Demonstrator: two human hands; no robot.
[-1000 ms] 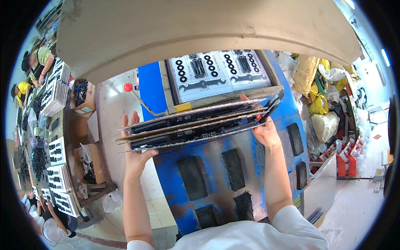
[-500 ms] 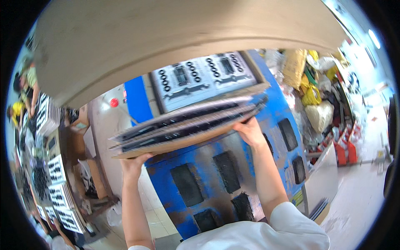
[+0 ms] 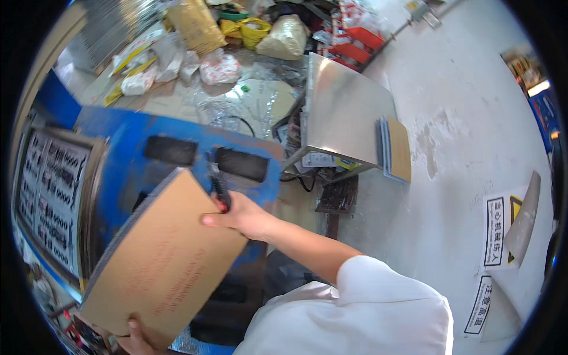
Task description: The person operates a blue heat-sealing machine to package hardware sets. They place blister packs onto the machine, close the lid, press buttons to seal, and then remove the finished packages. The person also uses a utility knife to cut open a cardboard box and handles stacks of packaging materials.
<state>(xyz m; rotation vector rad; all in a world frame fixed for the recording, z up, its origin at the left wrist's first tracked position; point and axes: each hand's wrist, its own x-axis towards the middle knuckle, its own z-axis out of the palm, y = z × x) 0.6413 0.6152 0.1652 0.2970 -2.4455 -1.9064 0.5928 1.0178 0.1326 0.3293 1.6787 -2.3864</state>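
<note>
Cardboard stack swung round, brown face now showing

So the view has turned right and the cardboard stack (image 3: 168, 248) has gone from edge-on to tilted, its printed brown side facing up. It's held above the blue bench (image 3: 127, 157), just beside the framed tray (image 3: 96, 189). Both hands are clamped on it: right hand (image 3: 239, 216) on the right edge with a black tool (image 3: 220, 186) caught in the same grip, left hand (image 3: 136, 340) at the near edge, some fingers hidden underneath. Can't count the boards from this angle.

Containers — the tray has black-and-white printed panels (image 3: 53, 195) in it, rows of dark rings on them. Up top are at least two red bins (image 3: 364, 36), one bright yellow bag (image 3: 253, 31) and two big tan sacks (image 3: 290, 36); can't tell what's inside any of those.

Other counts: two black pads (image 3: 241, 164) plain on the bench past the right hand, one metal table (image 3: 349, 112), one bundle of boards (image 3: 395, 148) at its edge — and two warning signs (image 3: 496, 231) off right.
</note>
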